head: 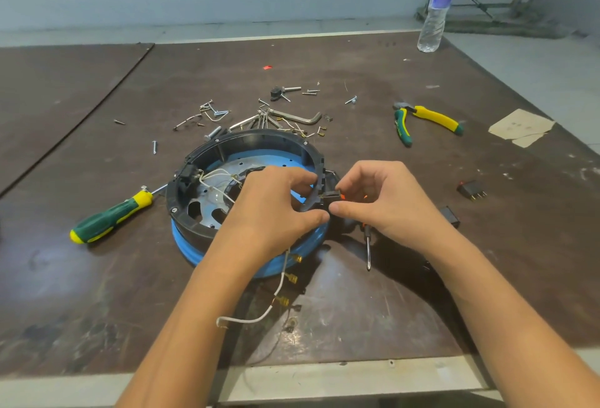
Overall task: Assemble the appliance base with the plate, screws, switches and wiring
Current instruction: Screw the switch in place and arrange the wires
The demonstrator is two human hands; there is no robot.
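The round appliance base (207, 154), black ring over a blue rim, sits mid-table with a perforated metal plate (207, 200) and white wires (214, 177) inside. My left hand (272, 209) grips the base's right rim. My right hand (383, 200) pinches a small black switch (331, 195) with an orange rocker at that rim. A white wire with brass terminals (279, 287) trails toward me. Two more switches (472, 190) (451, 216) lie to the right.
Loose screws and a hex key (302, 117) are scattered behind the base. A green-yellow screwdriver (110, 216) lies left, a small screwdriver (368, 245) under my right hand, pliers (422, 120) at right, a water bottle (436, 8) far right.
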